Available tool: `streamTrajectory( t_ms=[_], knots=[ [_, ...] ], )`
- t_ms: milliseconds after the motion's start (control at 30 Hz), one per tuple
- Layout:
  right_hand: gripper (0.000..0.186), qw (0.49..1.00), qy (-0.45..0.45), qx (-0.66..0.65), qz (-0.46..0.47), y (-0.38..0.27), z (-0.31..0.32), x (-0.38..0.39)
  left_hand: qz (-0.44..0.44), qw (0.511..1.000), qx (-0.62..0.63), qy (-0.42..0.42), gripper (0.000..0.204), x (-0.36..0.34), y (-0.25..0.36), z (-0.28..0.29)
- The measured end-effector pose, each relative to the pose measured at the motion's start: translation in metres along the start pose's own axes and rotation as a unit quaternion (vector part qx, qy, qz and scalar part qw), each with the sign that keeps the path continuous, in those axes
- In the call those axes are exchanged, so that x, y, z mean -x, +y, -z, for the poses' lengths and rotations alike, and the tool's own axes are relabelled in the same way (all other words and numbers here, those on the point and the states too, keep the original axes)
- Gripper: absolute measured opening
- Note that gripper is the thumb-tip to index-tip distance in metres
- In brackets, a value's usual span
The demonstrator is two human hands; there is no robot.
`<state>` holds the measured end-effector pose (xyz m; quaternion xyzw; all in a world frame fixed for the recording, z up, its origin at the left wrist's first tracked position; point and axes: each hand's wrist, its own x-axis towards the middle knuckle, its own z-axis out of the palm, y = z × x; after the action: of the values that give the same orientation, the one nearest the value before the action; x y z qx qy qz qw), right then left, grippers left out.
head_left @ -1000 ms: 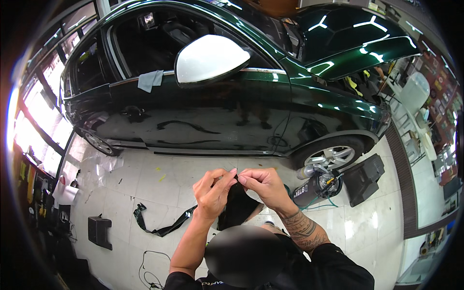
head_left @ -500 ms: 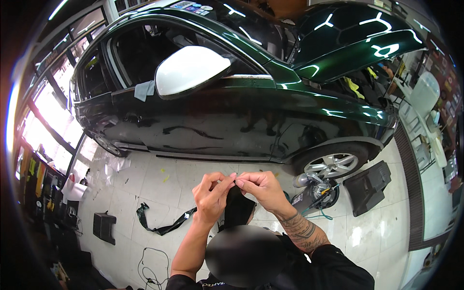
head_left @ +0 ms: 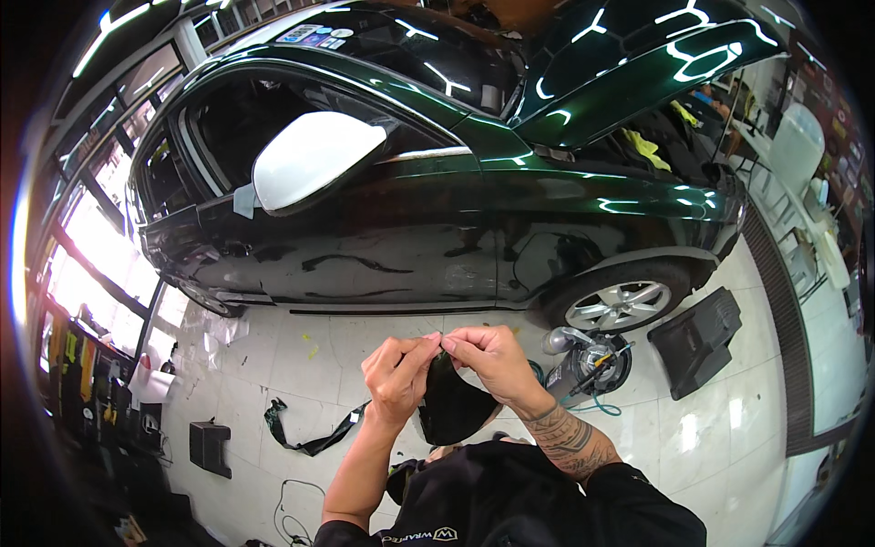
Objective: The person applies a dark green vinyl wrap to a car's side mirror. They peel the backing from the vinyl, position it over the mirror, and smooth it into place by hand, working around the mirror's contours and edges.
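In front of my body, my left hand (head_left: 397,376) and my right hand (head_left: 492,366) meet with thumbs and fingers pinched together. From the pinch hangs a dark, glossy piece of film (head_left: 458,401) with a greenish edge; its upper corner is hidden by the fingertips. Beyond my hands stands a dark green car (head_left: 401,242), side on. Its wing mirror (head_left: 314,157) is white, and a grey cloth (head_left: 244,201) sticks out beside it. Neither hand touches the car.
A dark strip of film (head_left: 314,444) lies curled on the tiled floor at left, near a small black step stool (head_left: 211,447). To the right are a cylindrical machine with a teal hose (head_left: 592,365) and a black plastic panel (head_left: 697,345). The hood (head_left: 652,77) is raised.
My view has shifted, so the car's mirror appears farther left and my torso shows more. More of the dark film is visible below my hands, which keep their pinch.
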<state>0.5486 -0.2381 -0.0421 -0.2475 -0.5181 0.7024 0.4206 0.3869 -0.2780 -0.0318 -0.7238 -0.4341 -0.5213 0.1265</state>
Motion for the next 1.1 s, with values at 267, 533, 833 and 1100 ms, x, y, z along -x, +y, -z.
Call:
streamTrajectory(
  t_ms=[267, 533, 833, 1100],
  knots=[
    [0.023, 1.0, 0.001, -0.001, 0.009, 0.001, 0.011, -0.001, -0.007, 1.0, -0.006, -0.004, 0.013, -0.004, 0.005, -0.011],
    [0.021, 0.999, -0.022, 0.041, 0.019, -0.006, 0.015, 0.0, 0.008, 0.999, 0.021, 0.033, 0.02, 0.001, 0.005, -0.016],
    [0.02, 0.999, -0.039, -0.002, 0.028, -0.011, 0.013, 0.003, 0.033, 0.999, -0.015, -0.005, 0.026, 0.001, 0.014, -0.012],
    [0.02, 0.999, -0.03, 0.006, 0.021, -0.01, 0.007, 0.006, 0.026, 0.999, -0.022, 0.015, 0.023, 0.006, 0.013, -0.01]
  ],
)
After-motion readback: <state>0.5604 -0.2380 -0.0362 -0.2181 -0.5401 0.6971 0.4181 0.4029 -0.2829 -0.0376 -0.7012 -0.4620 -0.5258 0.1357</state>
